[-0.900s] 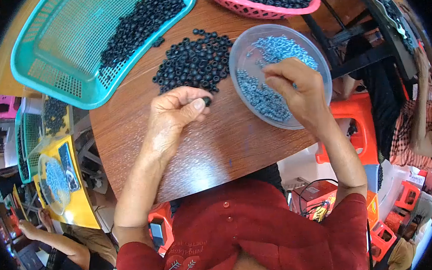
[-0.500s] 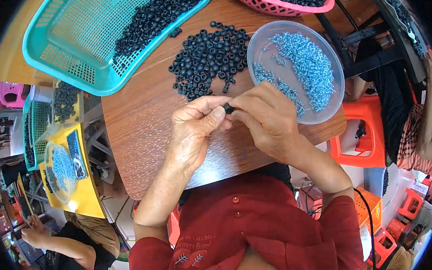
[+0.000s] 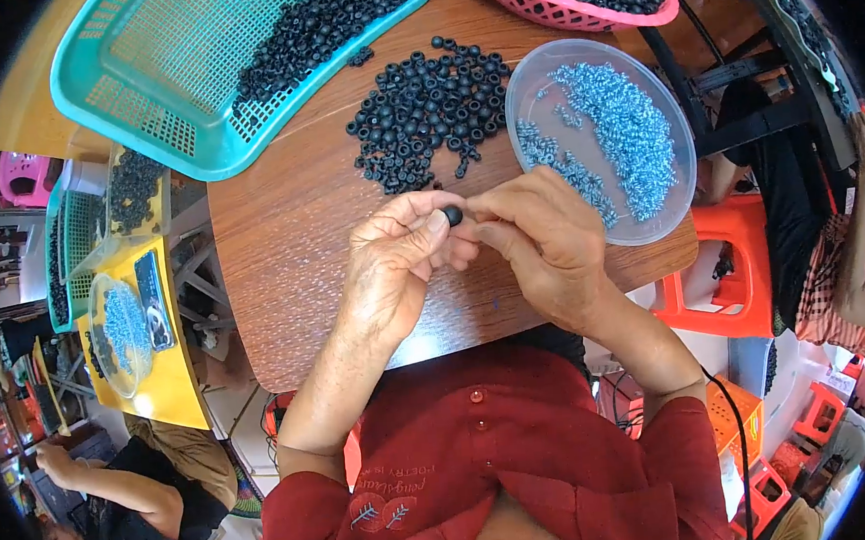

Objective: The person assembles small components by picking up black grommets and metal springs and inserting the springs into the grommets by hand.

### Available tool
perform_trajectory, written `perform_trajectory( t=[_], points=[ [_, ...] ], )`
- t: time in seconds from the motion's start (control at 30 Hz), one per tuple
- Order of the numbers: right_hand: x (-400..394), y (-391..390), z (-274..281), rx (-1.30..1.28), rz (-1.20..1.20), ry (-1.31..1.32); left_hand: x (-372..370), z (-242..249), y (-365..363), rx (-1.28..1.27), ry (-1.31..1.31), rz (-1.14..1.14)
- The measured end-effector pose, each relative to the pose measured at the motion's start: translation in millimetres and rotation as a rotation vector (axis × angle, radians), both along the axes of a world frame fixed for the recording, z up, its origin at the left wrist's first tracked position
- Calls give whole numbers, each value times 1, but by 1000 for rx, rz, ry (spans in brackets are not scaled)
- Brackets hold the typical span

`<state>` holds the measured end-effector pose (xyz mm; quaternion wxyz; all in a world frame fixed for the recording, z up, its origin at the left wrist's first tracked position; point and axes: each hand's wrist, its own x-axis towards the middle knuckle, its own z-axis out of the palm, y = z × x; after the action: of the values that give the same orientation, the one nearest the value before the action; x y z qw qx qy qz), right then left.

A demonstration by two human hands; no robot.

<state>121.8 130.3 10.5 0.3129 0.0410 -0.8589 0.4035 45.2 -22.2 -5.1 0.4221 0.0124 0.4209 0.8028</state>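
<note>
My left hand (image 3: 392, 263) pinches a small black round piece (image 3: 453, 214) between thumb and fingers over the wooden table (image 3: 289, 230). My right hand (image 3: 541, 242) meets it from the right, fingertips closed against the same piece; whether it holds a screw cannot be seen. Just above the hands lies a loose pile of black pieces (image 3: 426, 110). To the right stands a clear plastic dish (image 3: 680, 152) with small silver-blue screws (image 3: 623, 131).
A teal mesh tray (image 3: 138, 80) with black pieces sits at the back left, a pink basket (image 3: 554, 1) of black pieces at the back. Another person (image 3: 128, 502) works at a yellow table (image 3: 165, 389) on the left. Orange stools (image 3: 723, 270) stand right.
My right hand left the clear dish and came to my left hand; both now pinch the black piece. The view shifted slightly.
</note>
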Motion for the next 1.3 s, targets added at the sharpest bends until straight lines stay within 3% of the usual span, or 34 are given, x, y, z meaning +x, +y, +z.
perform_trajectory(
  t=[0.23,0.43,0.57,0.63,0.7,0.9,1.23,1.3],
  points=[
    [-5,-1,-8,65,-10,30,3,-5,3,35,-40,43],
    [-7,4,-5,-3,3,-69,7,-4,5,-83,64,83],
    [-8,29,-5,41,-15,-80,6,-9,4,-98,65,7],
    [-21,67,-9,307,-196,-91,5,-14,3,-86,57,-18],
    [-35,95,-12,405,-303,-163,5,-16,4,-83,34,-48],
    [-70,132,-34,679,-327,-353,4,-23,8,-125,67,-78],
    [-79,134,-34,677,-221,-454,1,-22,6,-136,57,-88],
    [-74,132,-28,554,-248,-414,1,-24,6,-129,58,-75]
  ],
)
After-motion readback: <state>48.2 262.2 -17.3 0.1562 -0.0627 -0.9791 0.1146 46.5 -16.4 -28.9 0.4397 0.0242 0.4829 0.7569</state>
